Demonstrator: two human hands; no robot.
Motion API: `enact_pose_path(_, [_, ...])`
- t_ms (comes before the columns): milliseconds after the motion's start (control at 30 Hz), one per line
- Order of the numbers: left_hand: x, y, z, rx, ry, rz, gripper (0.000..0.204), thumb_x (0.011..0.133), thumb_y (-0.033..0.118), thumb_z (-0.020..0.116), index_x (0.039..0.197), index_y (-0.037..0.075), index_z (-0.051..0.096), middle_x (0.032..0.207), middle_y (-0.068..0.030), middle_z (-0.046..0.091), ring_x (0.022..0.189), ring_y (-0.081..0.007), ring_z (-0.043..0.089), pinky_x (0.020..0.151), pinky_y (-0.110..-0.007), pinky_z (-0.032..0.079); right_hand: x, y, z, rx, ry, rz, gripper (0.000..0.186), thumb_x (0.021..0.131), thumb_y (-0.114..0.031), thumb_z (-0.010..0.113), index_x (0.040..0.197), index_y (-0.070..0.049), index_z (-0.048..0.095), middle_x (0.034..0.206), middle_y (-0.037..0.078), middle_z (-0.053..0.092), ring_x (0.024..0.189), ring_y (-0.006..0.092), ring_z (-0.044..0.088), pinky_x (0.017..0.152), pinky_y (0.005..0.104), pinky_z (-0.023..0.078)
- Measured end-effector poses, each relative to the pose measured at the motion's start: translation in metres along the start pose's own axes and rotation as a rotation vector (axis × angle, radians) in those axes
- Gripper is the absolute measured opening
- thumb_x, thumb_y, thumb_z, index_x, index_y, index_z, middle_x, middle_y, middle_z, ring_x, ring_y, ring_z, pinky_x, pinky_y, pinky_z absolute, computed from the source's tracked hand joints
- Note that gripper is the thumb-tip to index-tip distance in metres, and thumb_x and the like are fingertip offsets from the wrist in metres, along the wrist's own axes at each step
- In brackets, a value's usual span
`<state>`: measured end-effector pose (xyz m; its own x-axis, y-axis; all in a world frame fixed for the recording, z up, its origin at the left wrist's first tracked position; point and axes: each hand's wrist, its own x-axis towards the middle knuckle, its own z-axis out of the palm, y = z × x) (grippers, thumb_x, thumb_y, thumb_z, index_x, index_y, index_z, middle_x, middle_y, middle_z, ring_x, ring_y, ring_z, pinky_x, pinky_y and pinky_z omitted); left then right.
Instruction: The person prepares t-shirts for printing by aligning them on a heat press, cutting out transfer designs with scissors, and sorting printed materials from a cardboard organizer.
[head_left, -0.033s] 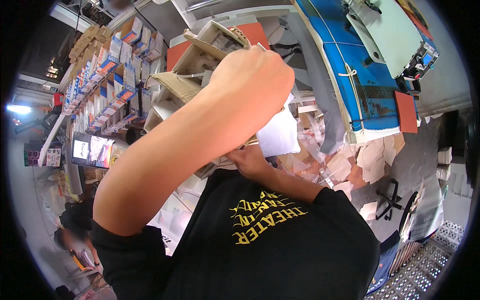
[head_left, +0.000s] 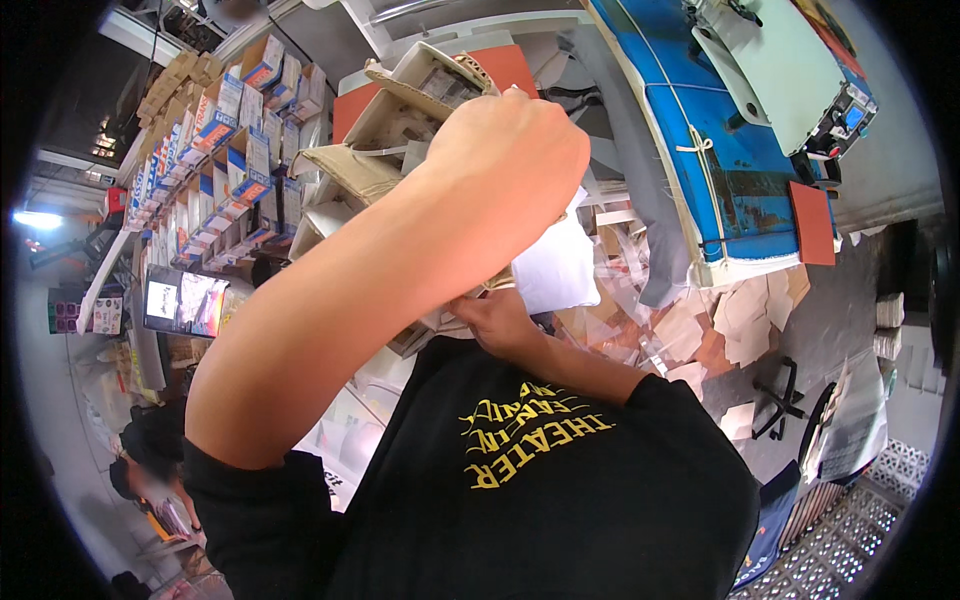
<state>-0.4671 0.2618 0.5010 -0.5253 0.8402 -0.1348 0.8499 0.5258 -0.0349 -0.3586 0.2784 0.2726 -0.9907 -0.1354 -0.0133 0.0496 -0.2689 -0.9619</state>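
My left hand (head_left: 510, 150) is raised across the middle, its back toward me and its fingers curled closed. A small pale tip shows past its knuckles; the rest of what it grips is hidden. Lower down, partly behind my left forearm, my right hand (head_left: 497, 318) has its fingers bent in front of my black shirt. What those fingers hold is covered. Just beyond the right hand hangs or lies a white sheet-like piece (head_left: 555, 268), cloth or paper, I cannot tell which. Open cardboard boxes (head_left: 405, 122) holding small clear packets stand beside my left hand.
Rows of narrow cardboard boxes (head_left: 215, 160) fill the left side, near a lit screen (head_left: 185, 302). At right are a blue-covered table (head_left: 750, 160) with a pale machine (head_left: 775, 75). Scattered card pieces (head_left: 745, 320) lie below it. Another person (head_left: 150, 460) is at far left.
My left hand has shifted very slightly, its closed fingers still in the same place above the boxes. My right hand has barely moved.
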Motion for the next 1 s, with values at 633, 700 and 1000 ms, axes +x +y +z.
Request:
enact_pose_path(633, [-0.007,-0.017,0.009,-0.185,-0.321,-0.071,0.027,0.078,0.006,0.060,0.104,-0.002,0.065,0.109,-0.0156,0.065,0.112,-0.0335,0.056,0.099,-0.040,0.043,0.007,-0.002,0.002,0.183,0.015,0.218,0.079,0.074,0.003,0.072,0.141,-0.002,0.031,0.132,0.014,0.053,0.125,0.0250,0.050,0.106,0.0390,0.038])
enact_pose_path(700, [-0.020,-0.018,0.007,-0.197,-0.358,-0.005,0.028,0.077,0.004,0.059,0.103,-0.001,0.065,0.108,-0.0158,0.065,0.112,-0.0332,0.057,0.102,-0.040,0.041,0.005,-0.001,0.000,0.081,-0.017,0.134,0.078,0.074,-0.001,0.074,0.141,-0.003,0.033,0.132,0.013,0.054,0.125,0.0262,0.051,0.106,0.0399,0.038])
enact_pose_path(1000, [-0.065,-0.004,-0.001,-0.084,-0.188,0.052,0.025,0.078,0.007,0.060,0.101,-0.004,0.060,0.105,-0.0211,0.064,0.108,-0.0338,0.059,0.100,-0.040,0.042,0.009,-0.015,0.009,0.068,-0.137,-0.015,0.077,0.079,-0.015,0.079,0.140,-0.005,0.034,0.137,0.011,0.050,0.131,0.0243,0.046,0.108,0.0400,0.036])
